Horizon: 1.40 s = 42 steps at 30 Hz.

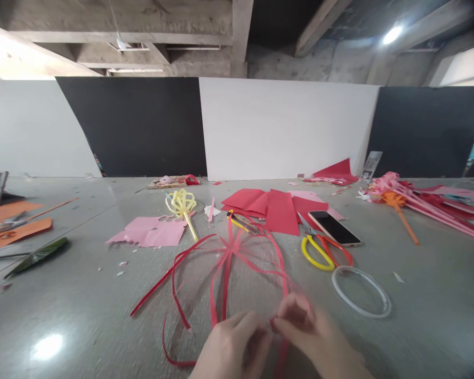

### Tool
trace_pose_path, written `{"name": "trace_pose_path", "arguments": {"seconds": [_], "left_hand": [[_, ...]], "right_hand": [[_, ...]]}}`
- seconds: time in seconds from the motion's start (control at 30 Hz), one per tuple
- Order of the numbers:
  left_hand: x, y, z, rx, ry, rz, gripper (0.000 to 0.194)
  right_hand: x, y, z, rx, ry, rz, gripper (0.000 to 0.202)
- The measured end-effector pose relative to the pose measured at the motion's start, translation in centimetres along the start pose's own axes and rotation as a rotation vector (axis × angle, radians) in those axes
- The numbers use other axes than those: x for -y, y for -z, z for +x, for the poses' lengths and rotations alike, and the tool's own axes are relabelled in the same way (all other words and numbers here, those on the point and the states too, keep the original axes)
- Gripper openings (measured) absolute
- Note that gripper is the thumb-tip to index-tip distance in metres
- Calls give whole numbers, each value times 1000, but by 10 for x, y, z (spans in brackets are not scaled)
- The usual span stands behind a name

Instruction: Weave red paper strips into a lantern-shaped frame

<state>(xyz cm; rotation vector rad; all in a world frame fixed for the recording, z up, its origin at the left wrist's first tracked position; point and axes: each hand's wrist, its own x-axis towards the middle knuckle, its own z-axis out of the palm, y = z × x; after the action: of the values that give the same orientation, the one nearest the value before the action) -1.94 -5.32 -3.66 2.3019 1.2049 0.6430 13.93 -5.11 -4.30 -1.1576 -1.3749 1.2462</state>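
Red paper strips (231, 246) cross at a centre point and fan out over the grey table, several of them curving round toward me. At the near edge of this bundle, my left hand (235, 342) is closed, its fingers bent inward, with what it holds hidden. Close beside it on the right, my right hand (310, 331) pinches a red strip end between thumb and forefinger. Both hands are somewhat blurred, and their fingertips nearly meet. One loose strip end with a whitish tip lies left of my left hand.
Right of the strips lie yellow-and-orange-handled scissors (318, 252), a phone (334, 227) and a white ring (361, 292). Behind are red paper (283, 211), pink paper (150, 231) and a yellow paper ball on a stick (180, 204). A green leaf shape (39, 257) lies left.
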Motion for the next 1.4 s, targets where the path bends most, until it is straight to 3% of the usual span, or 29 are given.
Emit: {"name": "trace_pose_path", "arguments": {"seconds": [0.33,0.67,1.4], "left_hand": [[1,1,2,-8,55,-72,21],[-6,6,5,113,209,-238,28],[1,2,4,160,221,-357,31]], "right_hand": [[2,-1,-3,56,22,-2,11],[4,1,-1,52,18,-10,11],[-5,5,3,85,6,42,8]]}}
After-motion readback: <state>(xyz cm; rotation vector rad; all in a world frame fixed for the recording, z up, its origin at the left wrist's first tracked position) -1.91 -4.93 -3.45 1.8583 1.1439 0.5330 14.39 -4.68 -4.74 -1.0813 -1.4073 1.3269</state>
